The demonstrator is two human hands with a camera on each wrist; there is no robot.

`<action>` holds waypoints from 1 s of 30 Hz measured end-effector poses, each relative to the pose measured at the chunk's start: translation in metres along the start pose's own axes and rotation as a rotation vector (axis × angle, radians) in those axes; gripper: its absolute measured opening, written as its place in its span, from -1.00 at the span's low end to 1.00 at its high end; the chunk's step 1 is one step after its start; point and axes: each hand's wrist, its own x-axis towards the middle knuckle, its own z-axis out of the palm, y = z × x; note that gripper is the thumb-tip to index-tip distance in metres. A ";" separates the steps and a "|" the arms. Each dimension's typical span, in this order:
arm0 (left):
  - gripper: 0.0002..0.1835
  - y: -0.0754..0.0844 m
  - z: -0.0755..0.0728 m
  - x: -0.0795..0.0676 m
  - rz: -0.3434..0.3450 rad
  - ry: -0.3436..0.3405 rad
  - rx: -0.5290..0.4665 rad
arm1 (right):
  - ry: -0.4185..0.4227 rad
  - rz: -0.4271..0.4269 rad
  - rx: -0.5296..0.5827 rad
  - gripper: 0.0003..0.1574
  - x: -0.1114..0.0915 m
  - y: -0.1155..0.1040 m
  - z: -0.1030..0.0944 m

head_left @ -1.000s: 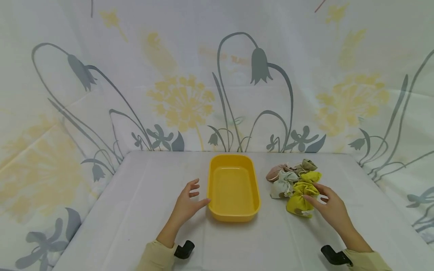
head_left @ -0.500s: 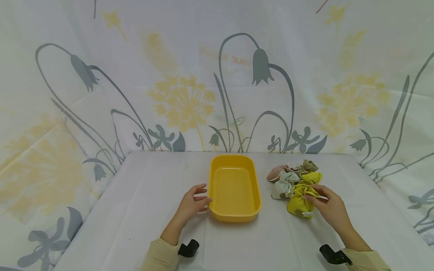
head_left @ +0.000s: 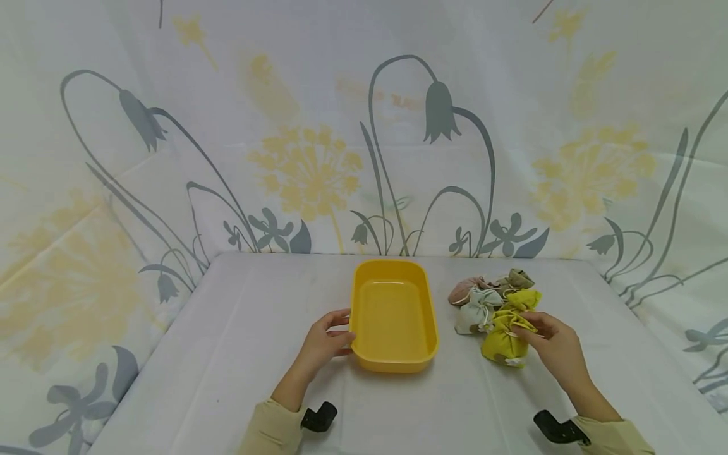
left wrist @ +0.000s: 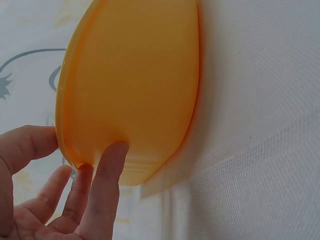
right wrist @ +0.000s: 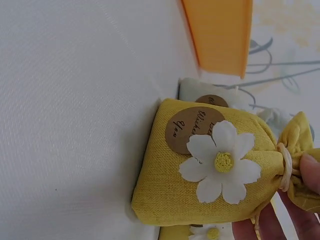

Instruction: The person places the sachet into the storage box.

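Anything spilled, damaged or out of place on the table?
Nothing stands out: the yellow tray sits upright, the front yellow pouch that the right hand pinches is tied at its neck, and no spill or tear shows.

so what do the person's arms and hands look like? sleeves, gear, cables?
Plain beige sleeves, a bent black piece beside each. Left hand and right hand look bare, no gloves. No cables visible.

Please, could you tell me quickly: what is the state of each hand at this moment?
Left hand: holding the tray by its edge.
Right hand: holding a yellow bag by its tied neck.
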 end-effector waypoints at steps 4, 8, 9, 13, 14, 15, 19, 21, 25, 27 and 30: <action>-0.44 0.004 0.001 -0.002 -0.004 0.001 -0.017 | -0.023 0.068 0.050 -0.51 0.001 0.004 -0.001; -0.46 0.021 0.003 -0.011 -0.007 -0.006 -0.023 | -0.037 0.085 0.036 -0.47 0.002 0.006 -0.001; -0.46 0.025 0.004 -0.013 -0.009 -0.006 -0.023 | -0.035 0.084 0.040 -0.50 0.001 0.004 -0.001; -0.47 0.031 0.004 -0.017 -0.013 -0.012 -0.036 | -0.036 0.074 0.075 -0.51 -0.001 -0.004 -0.001; -0.46 0.030 0.004 -0.017 -0.014 -0.015 -0.042 | -0.041 0.078 0.087 -0.52 -0.003 -0.013 -0.002; -0.46 0.027 0.004 -0.015 -0.015 -0.015 -0.048 | -0.041 0.078 0.095 -0.52 -0.003 -0.015 -0.002; -0.44 0.009 0.002 -0.005 -0.022 -0.009 -0.059 | -0.033 0.073 0.112 -0.54 -0.003 -0.023 -0.001; -0.44 0.002 0.001 0.000 -0.025 -0.001 -0.056 | -0.031 0.069 0.120 -0.55 -0.003 -0.026 -0.001; -0.44 0.001 0.001 0.001 -0.028 0.008 -0.050 | -0.020 0.063 0.132 -0.55 -0.002 -0.033 0.000; -0.45 0.006 0.001 -0.002 -0.033 0.010 -0.054 | -0.018 0.060 0.149 -0.56 -0.002 -0.037 0.001; -0.46 0.018 0.003 -0.009 -0.031 0.005 -0.057 | -0.021 0.050 0.176 -0.57 -0.001 -0.042 0.003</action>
